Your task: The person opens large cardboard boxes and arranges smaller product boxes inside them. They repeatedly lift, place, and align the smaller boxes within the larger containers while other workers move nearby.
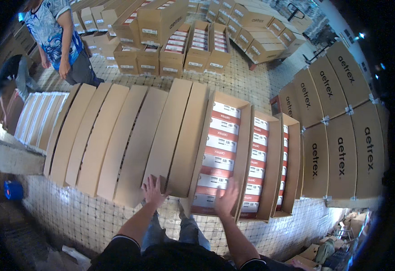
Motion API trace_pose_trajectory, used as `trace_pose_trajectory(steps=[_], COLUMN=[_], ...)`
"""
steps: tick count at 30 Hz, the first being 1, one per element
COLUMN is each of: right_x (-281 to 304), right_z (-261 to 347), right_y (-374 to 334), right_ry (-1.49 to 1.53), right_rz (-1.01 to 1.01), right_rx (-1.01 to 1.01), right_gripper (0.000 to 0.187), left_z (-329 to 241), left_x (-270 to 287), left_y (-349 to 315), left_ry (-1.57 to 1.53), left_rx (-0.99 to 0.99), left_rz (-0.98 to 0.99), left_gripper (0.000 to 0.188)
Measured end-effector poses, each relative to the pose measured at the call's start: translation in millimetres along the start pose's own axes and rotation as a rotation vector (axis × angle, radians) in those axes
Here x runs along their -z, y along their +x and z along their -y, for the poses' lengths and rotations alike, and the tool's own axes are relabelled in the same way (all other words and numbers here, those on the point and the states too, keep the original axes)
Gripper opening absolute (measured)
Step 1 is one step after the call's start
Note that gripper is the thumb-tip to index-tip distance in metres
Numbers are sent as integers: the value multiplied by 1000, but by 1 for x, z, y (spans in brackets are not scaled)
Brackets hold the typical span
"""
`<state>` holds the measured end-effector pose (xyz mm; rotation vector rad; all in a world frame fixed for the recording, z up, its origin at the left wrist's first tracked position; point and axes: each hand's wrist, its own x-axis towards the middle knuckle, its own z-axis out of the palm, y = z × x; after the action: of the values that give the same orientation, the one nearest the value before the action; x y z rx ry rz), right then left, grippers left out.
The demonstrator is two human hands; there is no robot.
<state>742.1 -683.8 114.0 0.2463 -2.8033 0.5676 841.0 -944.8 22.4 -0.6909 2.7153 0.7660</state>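
Note:
My left hand lies with fingers spread on the near end of a long brown carton, whose top flaps are folded over. Slightly blurred, my right hand is over the near end of an open carton, by its right side wall, fingers stretched out and holding nothing. Inside that carton a row of red and white shoe boxes shows white labels facing up. Whether the right fingers touch the boxes or the wall I cannot tell.
More covered cartons stand in a row to the left. On the right are two narrower-looking open cartons and stacked taped cartons. Two people are at the far left. Beyond lie more cartons; a blue roll sits at lower left.

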Motion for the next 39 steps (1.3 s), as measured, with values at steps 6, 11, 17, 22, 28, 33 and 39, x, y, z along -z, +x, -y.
trace_pose_trajectory(steps=[6, 11, 17, 22, 28, 33, 39], right_x=[-71, -120, -152, -135, -103, -28, 98], right_z=[148, 173, 157, 128, 73, 83, 121], right_y=[-73, -85, -72, -80, -88, -114, -11], right_ry=[111, 1, -154, -265, -510, -313, -216], right_rz=[532, 593, 734, 612, 860, 867, 723], right_rx=[46, 17, -172, -207, 226, -42, 33], right_gripper=[65, 78, 91, 63, 22, 34, 46], left_z=[34, 81, 89, 85, 91, 98, 27], left_x=[9, 28, 59, 72, 63, 88, 201], left_y=[14, 14, 12, 11, -6, -59, -38], left_ry=[259, -86, -43, 52, -1, 95, 103], left_rx=[-147, -175, -26, -9, -43, -42, -158], left_rz=[115, 68, 165, 236, 198, 287, 130], left_gripper=[94, 74, 39, 42, 46, 50, 50])
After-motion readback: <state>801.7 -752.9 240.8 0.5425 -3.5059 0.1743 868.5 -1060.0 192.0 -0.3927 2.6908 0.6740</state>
